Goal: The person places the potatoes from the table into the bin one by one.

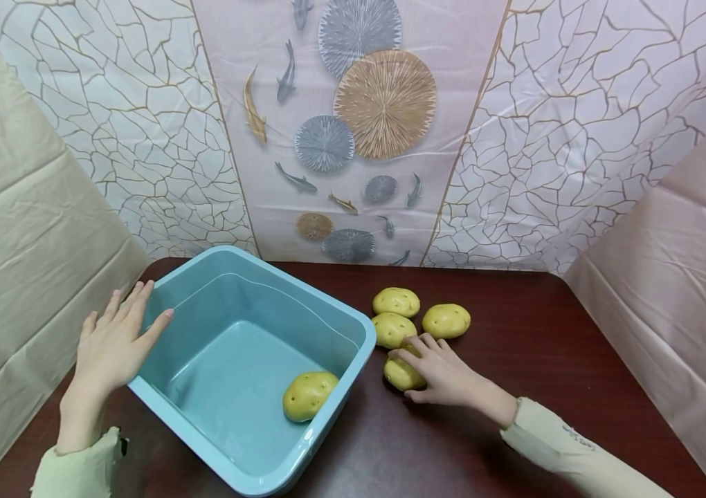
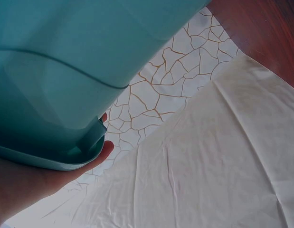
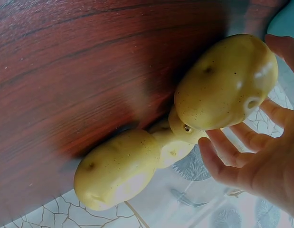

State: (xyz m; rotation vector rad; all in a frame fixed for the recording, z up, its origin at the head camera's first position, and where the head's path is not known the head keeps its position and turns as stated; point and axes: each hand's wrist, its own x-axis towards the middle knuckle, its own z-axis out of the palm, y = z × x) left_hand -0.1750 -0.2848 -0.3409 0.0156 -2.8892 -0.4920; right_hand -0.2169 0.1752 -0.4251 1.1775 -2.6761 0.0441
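My left hand (image 1: 113,342) lies against the left rim of a light blue plastic basin (image 1: 222,449), fingers straight and spread. In the left wrist view, part of that hand (image 2: 37,185) shows below the basin's rim. One yellow potato (image 1: 311,395) sits inside the basin, by its right wall. To the right of the basin, my right hand (image 1: 449,373) has its fingers and thumb curled round another potato (image 1: 401,373) at table level. The right wrist view shows the fingertips at this potato's side (image 3: 227,83).
Behind the right hand, several more potatoes lie close together: one beside the basin (image 1: 393,330), one farther back (image 1: 396,302) and one to the right (image 1: 446,321). All rest on a dark red-brown wooden table (image 1: 533,332). Patterned cloth (image 1: 515,173) hangs along the back edge.
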